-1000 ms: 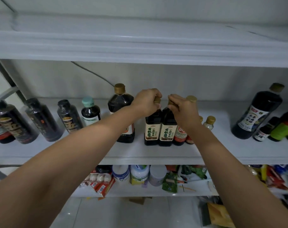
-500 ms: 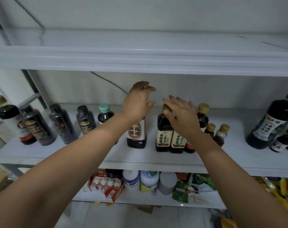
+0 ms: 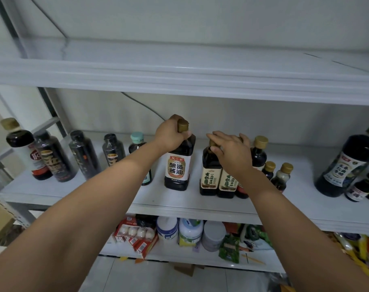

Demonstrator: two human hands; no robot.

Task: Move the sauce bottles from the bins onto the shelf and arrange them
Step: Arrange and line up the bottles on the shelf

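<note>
The left hand [image 3: 170, 134] is closed round the neck of a tall dark sauce bottle [image 3: 177, 169], fingers and thumb wrapped just below its gold cap [image 3: 183, 125]. That bottle stands upright on the middle shelf [image 3: 200, 204], towards the front, its white label with a red band facing out.

The right hand [image 3: 232, 153] is spread, its fingers almost straight, and lies over the tops of a pair of cream-labelled bottles [image 3: 209, 178]. It grips neither. Its fingertips reach the cap of the left one, and the palm hides the top of the right one. The pair stand upright and touching each other, just to the right of the tall bottle, with a clear gap between.

Close behind and to the right of the pair stand a gold-capped dark bottle [image 3: 259, 153] and two small gold-capped bottles [image 3: 282, 175].

To the left of the tall bottle, a teal-capped bottle [image 3: 137, 142] stands partly behind the left forearm. Further left are three black bottles [image 3: 84, 157] in a row, and then a gold-capped bottle with a red and white label [image 3: 21, 148] at the end of the shelf.

Well apart on the far right stands a large dark bottle [image 3: 343, 165], with smaller ones beside it.

On the lower shelf [image 3: 158, 257] are white tubs [image 3: 190, 231], a red carton [image 3: 137, 234] and green packets [image 3: 230, 247].
</note>
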